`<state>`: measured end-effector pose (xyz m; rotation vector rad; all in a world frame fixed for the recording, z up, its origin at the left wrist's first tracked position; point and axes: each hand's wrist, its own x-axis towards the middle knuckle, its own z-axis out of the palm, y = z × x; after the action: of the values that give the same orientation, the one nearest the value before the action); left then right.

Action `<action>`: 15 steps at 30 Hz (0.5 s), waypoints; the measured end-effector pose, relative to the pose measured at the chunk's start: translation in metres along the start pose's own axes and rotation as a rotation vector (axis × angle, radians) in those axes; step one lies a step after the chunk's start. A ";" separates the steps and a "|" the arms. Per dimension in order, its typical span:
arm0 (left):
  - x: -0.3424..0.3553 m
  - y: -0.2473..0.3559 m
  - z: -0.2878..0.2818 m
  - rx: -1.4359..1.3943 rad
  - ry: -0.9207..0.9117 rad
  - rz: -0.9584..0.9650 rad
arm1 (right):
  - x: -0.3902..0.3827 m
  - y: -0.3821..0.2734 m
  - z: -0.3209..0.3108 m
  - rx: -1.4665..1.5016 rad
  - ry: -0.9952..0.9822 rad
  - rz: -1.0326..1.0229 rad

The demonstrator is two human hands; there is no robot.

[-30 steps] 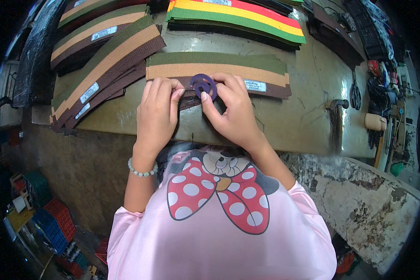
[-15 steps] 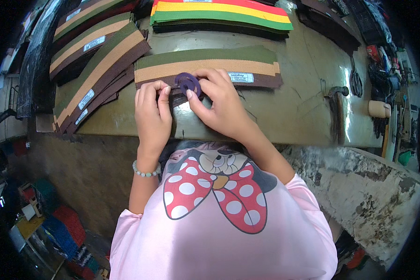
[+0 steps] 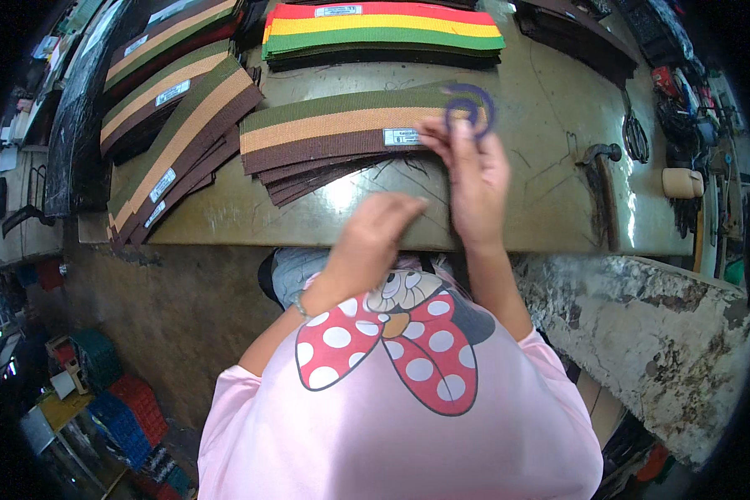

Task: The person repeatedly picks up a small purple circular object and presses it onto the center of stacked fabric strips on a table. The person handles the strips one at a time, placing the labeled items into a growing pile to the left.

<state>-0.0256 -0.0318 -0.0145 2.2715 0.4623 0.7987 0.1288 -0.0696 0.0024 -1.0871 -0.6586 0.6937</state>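
Near the right end of a stack of striped woven strips, my right hand pinches a purple ring-shaped thing with a smaller loop inside. The exact kind of this thing cannot be made out. The strips are green, tan and dark brown, and a pale label is on the top one. My left hand is apart from the stack, between it and my body. Its fingers are curled and drawn together, slightly blurred. Whether anything is between its fingertips is hidden.
More striped strips lie fanned at the left. Red, yellow and green strips are stacked at the back, dark strips at the far right. A hammer-like tool lies on the metal table at the right.
My right hand has moved right with the purple thing, away from the stack's front edge. My left hand has let go of the strips and come right and nearer my body.
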 end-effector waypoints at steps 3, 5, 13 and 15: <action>0.010 0.011 0.005 0.102 -0.189 0.146 | -0.013 -0.017 -0.033 -0.026 0.080 -0.030; 0.014 0.012 -0.013 -0.114 -0.157 -0.010 | -0.023 -0.024 -0.045 -0.137 0.108 -0.027; 0.035 -0.039 -0.100 0.224 0.017 -0.187 | -0.070 -0.006 -0.028 -0.722 -0.552 -0.124; 0.039 -0.048 -0.102 0.265 -0.036 -0.150 | -0.069 -0.004 -0.043 -0.818 -0.545 -0.186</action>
<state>-0.0684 0.0716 0.0275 2.4524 0.7499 0.6510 0.1201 -0.1477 -0.0175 -1.5611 -1.5824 0.5626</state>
